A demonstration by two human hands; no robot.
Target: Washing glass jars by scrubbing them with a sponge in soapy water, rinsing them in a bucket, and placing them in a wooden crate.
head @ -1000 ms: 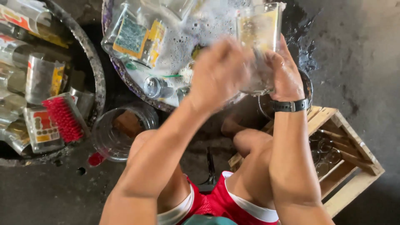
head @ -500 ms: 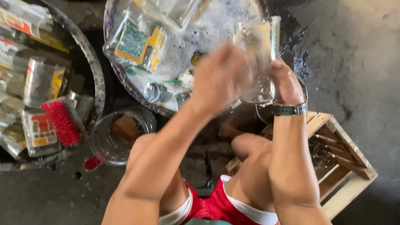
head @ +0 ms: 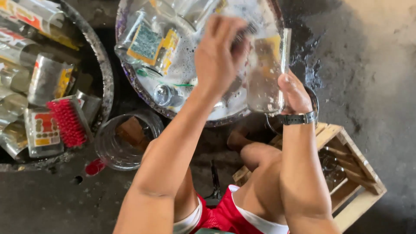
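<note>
So the right hand (head: 294, 93) is wrapped around a clear glass jar (head: 265, 71), gripping it near the bottom and holding it up over the soapy basin (head: 143, 97), with a dark wristwatch (head: 298, 118) on that wrist. The left hand (head: 219, 54) is up against the top of the jar with its fingers curled in on something at the mouth, but it's blurry, so I can't tell what it's actually pinching. The basin is full of suds with a few more labelled glass jars (head: 149, 43) lying in it. Off to the left there's a second round tub (head: 104, 82) packed with jars, and a red scrub brush (head: 67, 122) is lying on top of them. Just below and between the two tubs sits a clear plastic container (head: 125, 139) on the wet concrete floor (head: 372, 65). Down on the right, beside the person's knee, is a wooden crate (head: 346, 173) with a bit of glassware inside. Red shorts (head: 219, 214) show at the bottom.
</note>
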